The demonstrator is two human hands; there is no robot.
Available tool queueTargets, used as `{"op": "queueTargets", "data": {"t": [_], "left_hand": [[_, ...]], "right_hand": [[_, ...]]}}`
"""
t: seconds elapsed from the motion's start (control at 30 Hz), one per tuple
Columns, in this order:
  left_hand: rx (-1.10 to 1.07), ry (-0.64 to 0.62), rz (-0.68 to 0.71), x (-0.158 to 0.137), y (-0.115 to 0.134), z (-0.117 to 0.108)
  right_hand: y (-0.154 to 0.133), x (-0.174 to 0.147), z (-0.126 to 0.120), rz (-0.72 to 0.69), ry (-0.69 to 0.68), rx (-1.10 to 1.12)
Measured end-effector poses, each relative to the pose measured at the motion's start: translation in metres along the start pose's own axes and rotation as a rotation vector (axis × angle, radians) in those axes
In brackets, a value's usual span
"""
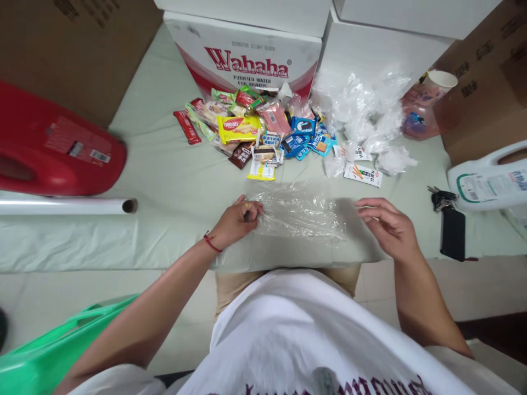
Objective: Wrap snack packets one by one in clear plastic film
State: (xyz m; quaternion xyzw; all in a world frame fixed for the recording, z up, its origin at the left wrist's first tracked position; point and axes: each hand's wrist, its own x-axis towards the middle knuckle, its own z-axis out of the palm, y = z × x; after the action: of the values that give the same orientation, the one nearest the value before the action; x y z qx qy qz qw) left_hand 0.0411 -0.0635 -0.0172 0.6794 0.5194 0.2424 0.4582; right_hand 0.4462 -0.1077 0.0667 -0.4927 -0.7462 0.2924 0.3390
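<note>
A flat sheet of clear, crinkled plastic film (298,211) lies on the cloth in front of me; whether it is a bag I cannot tell. My left hand (239,219) pinches its left edge, fingers curled together. To the right of the film, my right hand (385,225) hovers with its fingers extended, apart from the sheet and holding nothing visible. Beyond the film sits a pile of wrapped snacks, among them a yellow packet (239,129), a blue packet (296,144) and a red packet (187,127). A white packet (362,174) lies beyond my right hand.
Crumpled clear plastic (362,109) is heaped at the back right. Cartons, including a Wahaha box (247,55), line the back. A red jug (57,142) and a film roll (66,205) are left; a white bottle (489,181), keys and a black phone (453,233) are right.
</note>
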Motion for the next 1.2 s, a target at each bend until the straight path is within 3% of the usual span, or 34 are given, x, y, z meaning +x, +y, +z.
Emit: {"op": "queueTargets", "data": {"t": [0.13, 0.27, 0.33, 0.4, 0.47, 0.57, 0.67, 0.73, 0.8, 0.93, 1.0, 1.1, 1.2], "left_hand": [[-0.017, 0.041, 0.029, -0.003, -0.002, 0.003], [-0.074, 0.156, 0.045, -0.005, -0.003, 0.005], [-0.095, 0.218, 0.018, -0.005, -0.002, 0.005], [-0.079, 0.255, -0.005, -0.002, -0.001, 0.005], [-0.017, 0.258, -0.003, 0.000, 0.000, 0.006], [0.142, 0.255, 0.026, 0.001, 0.002, 0.013], [0.385, 0.257, 0.030, -0.007, 0.004, 0.025], [0.548, 0.233, 0.026, -0.015, 0.005, 0.033], [0.670, 0.202, 0.015, -0.022, 0.005, 0.039], [0.779, 0.158, -0.015, -0.029, 0.004, 0.044], [0.788, 0.142, -0.014, -0.029, 0.004, 0.044], [0.778, 0.139, -0.017, -0.028, 0.004, 0.043], [0.773, 0.155, -0.026, -0.028, 0.004, 0.043]], "right_hand": [[-0.042, 0.045, 0.057, 0.090, -0.337, 0.024], [-0.059, 0.062, 0.126, 0.182, -0.639, -0.210], [-0.063, 0.056, 0.150, 0.076, -0.714, -0.272], [-0.065, 0.044, 0.167, -0.131, -0.783, -0.294], [-0.064, 0.031, 0.179, -0.331, -0.862, -0.308], [-0.059, 0.023, 0.186, -0.475, -0.947, -0.286], [-0.053, 0.030, 0.174, -0.503, -1.084, -0.052], [-0.047, 0.045, 0.155, -0.419, -1.154, 0.190], [-0.037, 0.068, 0.135, -0.197, -0.983, 0.341], [0.000, 0.139, 0.114, 0.318, -0.079, 0.243], [0.018, 0.178, 0.118, 0.499, 0.183, 0.206], [0.034, 0.221, 0.133, 0.653, 0.258, 0.298], [0.039, 0.235, 0.142, 0.689, 0.245, 0.372]]}}
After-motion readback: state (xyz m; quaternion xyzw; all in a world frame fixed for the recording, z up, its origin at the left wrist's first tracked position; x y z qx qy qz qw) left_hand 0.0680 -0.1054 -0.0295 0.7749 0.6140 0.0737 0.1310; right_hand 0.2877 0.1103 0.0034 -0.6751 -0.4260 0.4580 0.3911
